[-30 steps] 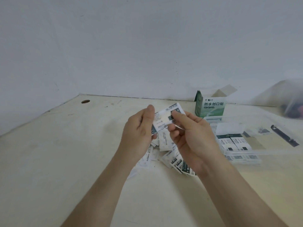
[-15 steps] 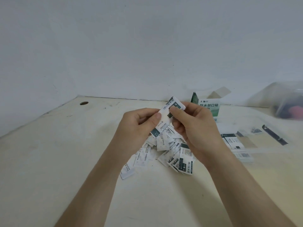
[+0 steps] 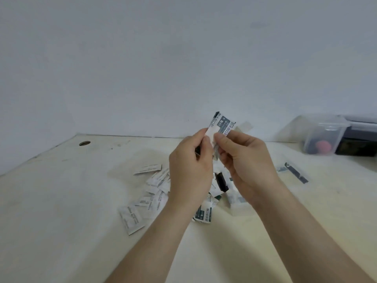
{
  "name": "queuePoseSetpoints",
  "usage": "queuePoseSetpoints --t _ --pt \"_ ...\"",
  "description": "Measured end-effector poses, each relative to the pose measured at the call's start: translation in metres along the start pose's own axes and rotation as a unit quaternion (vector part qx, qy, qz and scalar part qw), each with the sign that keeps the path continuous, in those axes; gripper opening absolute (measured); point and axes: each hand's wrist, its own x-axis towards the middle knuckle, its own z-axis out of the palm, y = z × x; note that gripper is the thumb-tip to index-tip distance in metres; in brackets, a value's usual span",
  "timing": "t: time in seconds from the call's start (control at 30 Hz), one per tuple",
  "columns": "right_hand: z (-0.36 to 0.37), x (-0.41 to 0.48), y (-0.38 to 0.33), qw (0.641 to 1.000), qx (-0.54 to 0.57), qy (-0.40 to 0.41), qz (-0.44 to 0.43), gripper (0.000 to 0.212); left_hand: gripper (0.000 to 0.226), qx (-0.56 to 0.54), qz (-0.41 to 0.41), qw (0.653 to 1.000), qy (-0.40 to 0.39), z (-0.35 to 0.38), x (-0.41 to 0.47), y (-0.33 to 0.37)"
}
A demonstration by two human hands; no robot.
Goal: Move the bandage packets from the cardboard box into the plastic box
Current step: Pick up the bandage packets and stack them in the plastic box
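1. Wall point(image 3: 183, 58): plain and pale. It fills the upper half of the view and meets the bench along a straight back edge.
2. Bench point(image 3: 61, 201): pale, matt and lightly scuffed, with a round hole point(image 3: 84, 143) near its back left. It looks hard and flat, so thin packets probably lie flush and resist a fingertip slid under them.
3. Loose pile point(image 3: 157, 186) of bandage packets, spread on the bench beneath and to the left of the hands. Some overlap and some lie singly. None can be seen inside any box.
4. Clear tub point(image 3: 324, 135), far right at the back, just beside a dark case point(image 3: 359, 144). Whether this tub is the task's plastic box cannot be told.
5. Left hand point(image 3: 189, 170) and right hand point(image 3: 246, 160), raised over the pile. Each pinches the same sheaf between thumb and fingers.
6. Black strip point(image 3: 296, 172), lying on the bench to the right.
7. Held packets point(image 3: 222, 124), upright, with their printed faces toward the camera. Judged very light, thin, flexible and smooth-faced, so they are apt to fan or slip. They are best pinched across the flat faces near one end.
8. Cardboard flap point(image 3: 245, 126), just behind the held packets. The rest of the box is hidden.
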Motion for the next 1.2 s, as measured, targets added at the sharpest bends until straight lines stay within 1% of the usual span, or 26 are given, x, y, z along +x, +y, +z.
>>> queuePoseSetpoints --t 0.13,0.23,0.3,0.33,0.4,0.43,0.53,0.57,0.63,0.7,0.8,1.03,1.13,1.2 --pt "-0.028 0.004 -0.015 0.994 -0.108 0.012 -0.002 0.007 0.023 0.024 0.003 0.997 -0.079 0.014 -0.003 0.008" --pt "-0.057 0.013 -0.03 0.983 -0.184 0.008 0.023 0.006 0.027 0.057 -0.019 0.99 -0.131 0.015 0.002 0.002" --pt "-0.076 0.024 -0.037 0.964 -0.257 0.003 0.063 0.007 0.027 0.132 -0.03 0.977 -0.165 0.015 0.005 -0.009" --pt "-0.083 0.029 -0.038 0.95 -0.3 -0.009 0.091 0.01 0.026 0.169 -0.036 0.967 -0.186 0.015 0.004 -0.016" --pt "-0.093 0.036 -0.035 0.915 -0.371 -0.037 0.153 0.021 0.025 0.196 -0.05 0.955 -0.216 0.02 0.0 -0.028" --pt "-0.095 0.038 -0.032 0.897 -0.398 -0.052 0.182 0.023 0.025 0.193 -0.057 0.954 -0.222 0.022 -0.003 -0.033" --pt "-0.091 0.042 -0.02 0.853 -0.455 -0.089 0.239 0.012 0.026 0.166 -0.062 0.96 -0.215 0.027 -0.009 -0.043" --pt "-0.089 0.043 -0.017 0.841 -0.471 -0.097 0.248 0.013 0.026 0.158 -0.059 0.963 -0.212 0.028 -0.01 -0.044" --pt "-0.084 0.048 -0.012 0.816 -0.502 -0.108 0.263 0.022 0.028 0.139 -0.06 0.966 -0.211 0.03 -0.011 -0.047" --pt "-0.079 0.051 -0.008 0.796 -0.525 -0.114 0.279 0.022 0.03 0.118 -0.07 0.967 -0.214 0.031 -0.012 -0.049" --pt "-0.075 0.055 -0.001 0.782 -0.542 -0.11 0.287 0.019 0.03 0.095 -0.081 0.969 -0.215 0.031 -0.011 -0.051" --pt "-0.063 0.059 0.016 0.767 -0.575 -0.106 0.265 0.027 0.032 0.096 -0.071 0.969 -0.219 0.03 -0.01 -0.053" --pt "-0.062 0.058 0.017 0.754 -0.599 -0.104 0.25 0.024 0.031 0.097 -0.069 0.969 -0.217 0.03 -0.01 -0.053" --pt "-0.061 0.059 0.018 0.751 -0.604 -0.109 0.243 0.019 0.031 0.098 -0.068 0.969 -0.215 0.03 -0.01 -0.053"
